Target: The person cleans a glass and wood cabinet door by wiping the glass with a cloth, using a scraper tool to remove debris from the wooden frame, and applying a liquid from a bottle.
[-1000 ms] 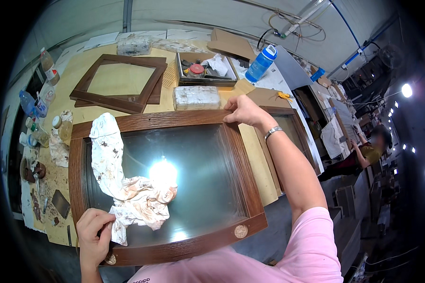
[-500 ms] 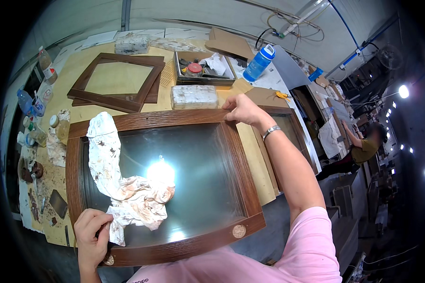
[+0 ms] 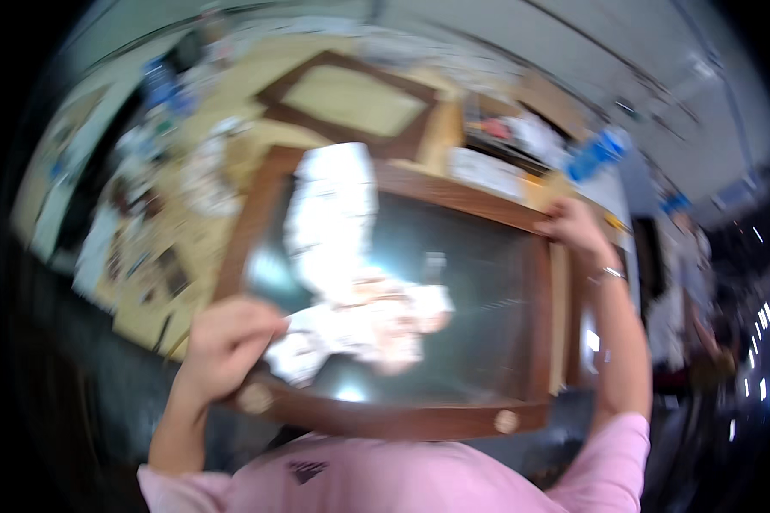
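A dark brown wooden-framed glass door (image 3: 453, 419) lies across the near side of the bench, pale round discs at its near corners. Spread over the left part of its glass is a crumpled, stained white rag (image 3: 333, 214). My left hand (image 3: 227, 346) is closed on the frame's near left corner, its fingertips against the rag's edge; blur hides whether they also pinch it. At the far right corner my right hand (image 3: 573, 227) grips the frame between thumb and fingers.
Another brown frame (image 3: 419, 132) lies beyond the door. Behind it are an open box (image 3: 539, 154) of supplies, a white block (image 3: 487, 173) and a blue bottle (image 3: 597, 156). Bottles and scraps litter the bench's left side. A blurred person (image 3: 710, 363) is far right.
The view has swung left, so the bench and its things sit farther right, now smeared by motion. Both hands stay at the same corners of the door; the rag still lies on the glass.
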`<action>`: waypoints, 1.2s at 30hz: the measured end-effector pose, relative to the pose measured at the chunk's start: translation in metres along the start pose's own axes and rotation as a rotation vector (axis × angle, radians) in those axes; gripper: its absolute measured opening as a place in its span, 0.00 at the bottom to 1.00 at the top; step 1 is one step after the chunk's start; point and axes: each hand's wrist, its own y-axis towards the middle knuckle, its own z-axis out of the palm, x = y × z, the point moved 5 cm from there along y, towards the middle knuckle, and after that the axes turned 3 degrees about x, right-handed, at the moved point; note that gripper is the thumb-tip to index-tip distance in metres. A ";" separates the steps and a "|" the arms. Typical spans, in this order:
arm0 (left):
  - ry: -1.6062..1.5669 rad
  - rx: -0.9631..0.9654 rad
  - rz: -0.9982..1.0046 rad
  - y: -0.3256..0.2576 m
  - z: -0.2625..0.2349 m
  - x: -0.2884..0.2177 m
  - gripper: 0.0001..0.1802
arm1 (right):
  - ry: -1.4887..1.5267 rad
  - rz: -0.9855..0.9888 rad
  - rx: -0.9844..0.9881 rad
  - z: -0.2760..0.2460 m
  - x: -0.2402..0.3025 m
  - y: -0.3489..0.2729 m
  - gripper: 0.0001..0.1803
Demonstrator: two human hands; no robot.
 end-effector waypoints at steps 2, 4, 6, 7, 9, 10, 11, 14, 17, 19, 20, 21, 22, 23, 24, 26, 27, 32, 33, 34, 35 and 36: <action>-0.031 -0.255 -0.248 -0.003 -0.039 0.010 0.10 | 0.072 0.036 -0.027 -0.016 -0.023 -0.010 0.13; -0.052 -0.540 -0.312 -0.029 -0.080 0.041 0.08 | 0.191 -0.012 -0.066 -0.020 -0.029 -0.017 0.17; -0.009 -0.583 -0.428 -0.075 -0.100 0.079 0.08 | 0.178 -0.013 -0.024 -0.023 -0.030 -0.010 0.18; 0.033 -0.566 -0.484 -0.096 -0.101 0.099 0.08 | 0.184 -0.010 -0.002 -0.021 -0.029 -0.006 0.19; 0.165 -0.499 -0.676 -0.148 -0.087 0.140 0.07 | 0.190 0.066 0.010 -0.003 -0.005 -0.008 0.20; 0.139 -0.480 -0.751 -0.174 -0.079 0.158 0.08 | 0.180 0.062 0.025 -0.003 -0.003 -0.003 0.20; 0.110 -0.451 -0.824 -0.195 -0.071 0.173 0.08 | 0.174 0.068 0.037 0.002 -0.006 -0.003 0.20; 0.363 -0.465 -0.937 -0.215 -0.049 0.204 0.09 | 0.194 0.048 0.014 -0.009 -0.013 -0.003 0.23; 0.572 -0.675 -0.979 -0.247 -0.074 0.220 0.08 | 0.162 0.046 0.046 -0.006 -0.012 0.002 0.25; 0.653 -0.666 -1.020 -0.261 -0.090 0.228 0.07 | 0.147 0.052 0.043 -0.007 -0.014 0.002 0.24; 0.721 -0.620 -1.015 -0.267 -0.097 0.229 0.08 | 0.146 0.058 0.036 -0.007 -0.017 0.003 0.24; 0.787 -0.570 -1.007 -0.266 -0.100 0.229 0.08 | 0.145 0.066 0.027 -0.009 -0.019 0.003 0.24; 0.752 -0.552 -1.064 -0.265 -0.100 0.231 0.09 | 0.119 0.070 0.005 -0.010 -0.021 0.002 0.22; 0.760 -0.528 -1.053 -0.264 -0.101 0.232 0.09 | 0.095 0.076 -0.020 -0.013 -0.024 -0.002 0.20; 0.765 -0.505 -1.036 -0.257 -0.098 0.235 0.09 | 0.070 0.082 -0.050 -0.019 -0.024 -0.007 0.18; 0.783 -0.469 -0.982 -0.248 -0.094 0.247 0.09 | 0.133 0.050 -0.076 -0.020 -0.032 -0.013 0.15; 0.775 -0.461 -0.927 -0.249 -0.088 0.264 0.09 | 0.158 0.040 -0.123 -0.026 -0.034 -0.021 0.13; 0.579 -0.445 -1.084 -0.352 -0.123 0.347 0.11 | -0.075 0.020 -0.135 0.003 0.011 -0.007 0.16; 0.695 -0.404 -1.062 -0.343 -0.113 0.346 0.12 | -0.084 0.005 -0.150 0.000 -0.001 0.000 0.19; 0.694 -0.370 -1.107 -0.349 -0.119 0.354 0.14 | 0.001 -0.012 -0.131 0.001 -0.009 0.006 0.19; 0.679 -0.287 -1.133 -0.333 -0.108 0.356 0.13 | 0.068 0.057 -0.131 0.000 -0.016 -0.002 0.19; 0.602 -0.295 -1.088 -0.316 -0.098 0.359 0.12 | 0.109 0.026 -0.138 -0.007 -0.027 -0.008 0.20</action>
